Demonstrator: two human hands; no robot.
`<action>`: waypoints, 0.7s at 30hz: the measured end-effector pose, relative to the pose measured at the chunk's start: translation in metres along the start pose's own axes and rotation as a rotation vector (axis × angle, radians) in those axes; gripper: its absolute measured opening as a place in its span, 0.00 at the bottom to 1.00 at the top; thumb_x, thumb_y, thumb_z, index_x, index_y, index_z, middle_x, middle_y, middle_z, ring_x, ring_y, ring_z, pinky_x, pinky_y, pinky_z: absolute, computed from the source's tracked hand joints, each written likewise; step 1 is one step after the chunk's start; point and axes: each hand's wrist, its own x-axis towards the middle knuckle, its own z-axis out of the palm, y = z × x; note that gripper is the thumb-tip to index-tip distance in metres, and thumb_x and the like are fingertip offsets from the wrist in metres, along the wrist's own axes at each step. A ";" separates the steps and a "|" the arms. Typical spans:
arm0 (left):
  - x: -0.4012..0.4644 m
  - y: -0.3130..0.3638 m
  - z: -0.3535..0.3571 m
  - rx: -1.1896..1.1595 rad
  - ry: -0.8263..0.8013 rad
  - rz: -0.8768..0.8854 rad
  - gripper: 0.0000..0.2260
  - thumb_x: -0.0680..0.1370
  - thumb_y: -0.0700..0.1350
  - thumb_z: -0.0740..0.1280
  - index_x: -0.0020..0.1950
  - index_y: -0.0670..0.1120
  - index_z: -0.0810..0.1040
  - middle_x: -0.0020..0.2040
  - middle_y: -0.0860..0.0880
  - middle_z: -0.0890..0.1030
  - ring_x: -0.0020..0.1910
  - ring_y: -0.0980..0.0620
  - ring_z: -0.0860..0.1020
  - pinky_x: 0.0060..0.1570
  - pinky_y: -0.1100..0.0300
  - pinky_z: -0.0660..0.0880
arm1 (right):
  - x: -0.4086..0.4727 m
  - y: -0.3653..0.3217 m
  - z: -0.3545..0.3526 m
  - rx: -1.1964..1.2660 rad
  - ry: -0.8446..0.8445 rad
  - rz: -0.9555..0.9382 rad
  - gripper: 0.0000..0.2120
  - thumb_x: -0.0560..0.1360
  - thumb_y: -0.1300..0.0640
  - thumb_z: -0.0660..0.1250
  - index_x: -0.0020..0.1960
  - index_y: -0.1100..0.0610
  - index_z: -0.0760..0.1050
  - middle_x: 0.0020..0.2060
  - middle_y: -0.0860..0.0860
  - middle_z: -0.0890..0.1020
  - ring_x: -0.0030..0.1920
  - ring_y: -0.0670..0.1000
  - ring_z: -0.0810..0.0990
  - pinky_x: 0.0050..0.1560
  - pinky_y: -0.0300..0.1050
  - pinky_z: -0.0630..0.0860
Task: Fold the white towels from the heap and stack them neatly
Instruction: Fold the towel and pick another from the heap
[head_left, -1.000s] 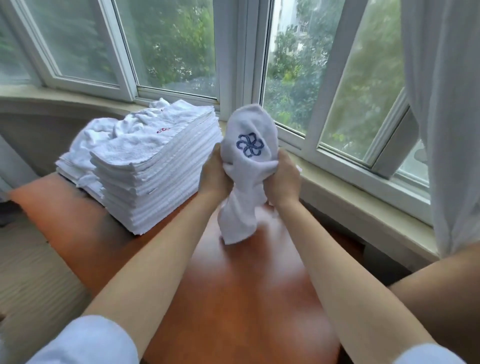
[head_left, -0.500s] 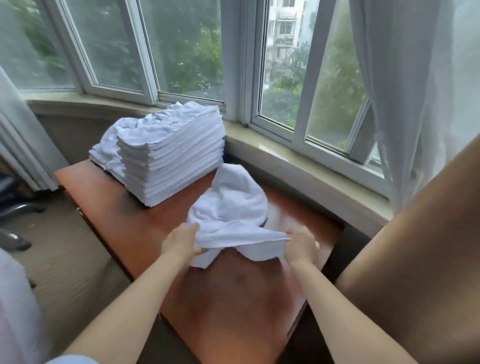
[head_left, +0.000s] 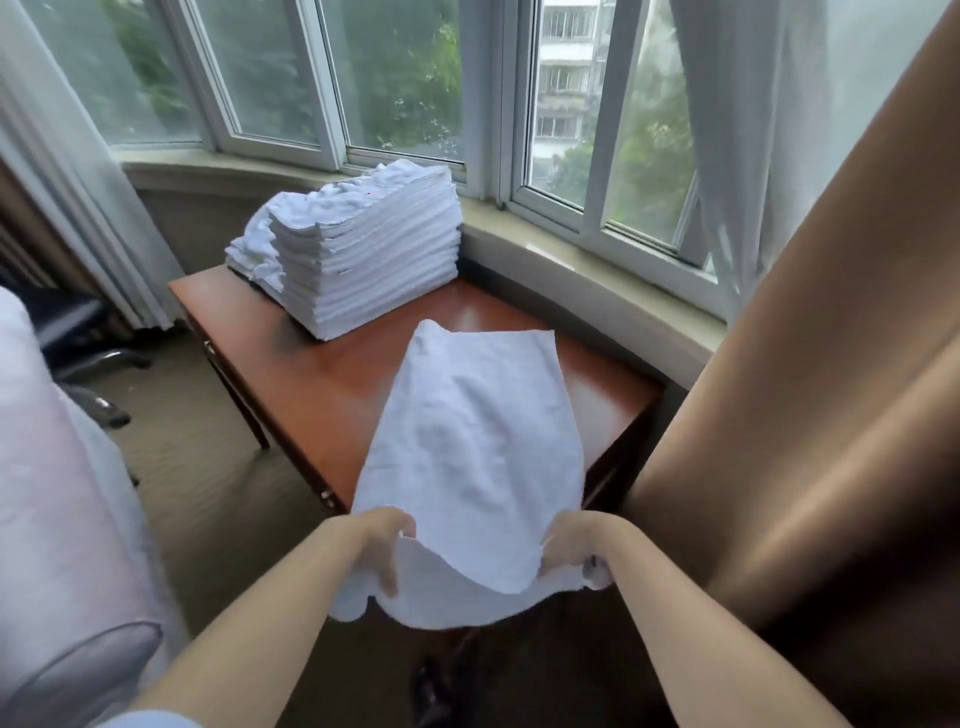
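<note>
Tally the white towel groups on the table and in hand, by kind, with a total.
Spread towel, gripped by the left hand and the right hand: 1
Neat folded stack: 1
Rumpled pile behind it: 1
Total: 3

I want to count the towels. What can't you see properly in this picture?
- Head view: back of the stack, hidden behind its front.
- Layers too thin to count.
- Table partly covered by the held towel.
- Fingers of left hand and right hand tucked under cloth.
</note>
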 end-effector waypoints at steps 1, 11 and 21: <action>-0.003 0.001 0.005 0.097 -0.081 -0.052 0.23 0.63 0.45 0.73 0.56 0.56 0.73 0.54 0.58 0.72 0.55 0.50 0.72 0.53 0.56 0.73 | 0.000 0.003 0.005 -0.022 -0.091 0.059 0.14 0.72 0.53 0.74 0.52 0.52 0.71 0.37 0.50 0.73 0.31 0.46 0.68 0.40 0.41 0.73; 0.061 -0.003 -0.096 0.268 0.072 -0.173 0.18 0.77 0.42 0.68 0.65 0.39 0.75 0.64 0.43 0.76 0.62 0.43 0.76 0.57 0.53 0.75 | 0.079 -0.023 -0.067 0.007 0.288 0.162 0.10 0.78 0.61 0.61 0.56 0.63 0.74 0.49 0.56 0.77 0.58 0.58 0.77 0.50 0.44 0.71; 0.145 0.023 -0.278 -0.113 0.536 0.125 0.06 0.75 0.48 0.68 0.47 0.45 0.79 0.51 0.46 0.81 0.51 0.45 0.79 0.47 0.56 0.76 | 0.128 -0.051 -0.158 0.650 0.692 0.430 0.13 0.77 0.59 0.61 0.61 0.61 0.74 0.53 0.55 0.79 0.52 0.57 0.79 0.48 0.44 0.73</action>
